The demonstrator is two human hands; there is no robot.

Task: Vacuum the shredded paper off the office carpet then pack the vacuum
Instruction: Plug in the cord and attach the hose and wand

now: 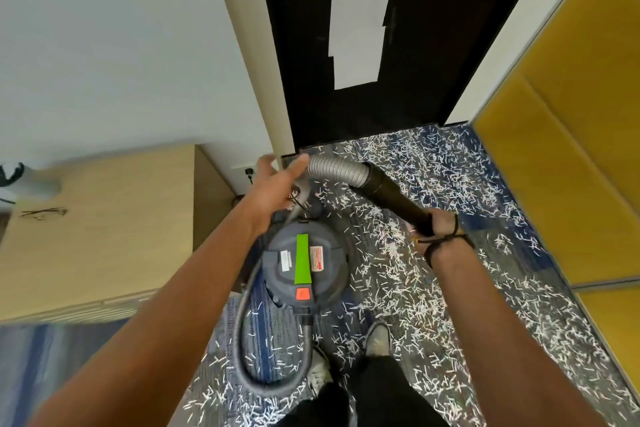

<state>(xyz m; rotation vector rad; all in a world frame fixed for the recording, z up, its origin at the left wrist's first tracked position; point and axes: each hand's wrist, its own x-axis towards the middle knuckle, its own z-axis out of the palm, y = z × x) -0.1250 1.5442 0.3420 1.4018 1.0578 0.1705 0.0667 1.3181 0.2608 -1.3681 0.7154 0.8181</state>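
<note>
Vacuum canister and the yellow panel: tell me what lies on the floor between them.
In the head view, carpet strewn with shredded paper fills the stretch between the vacuum canister and the yellow panel; nothing else sits there.

No legible text anywhere. The vacuum (304, 267) lid carries a white label (286, 260) and a red-and-white sticker (317, 259), both too blurred to read. White sheets (360, 17) on the dark door look blank.
</note>
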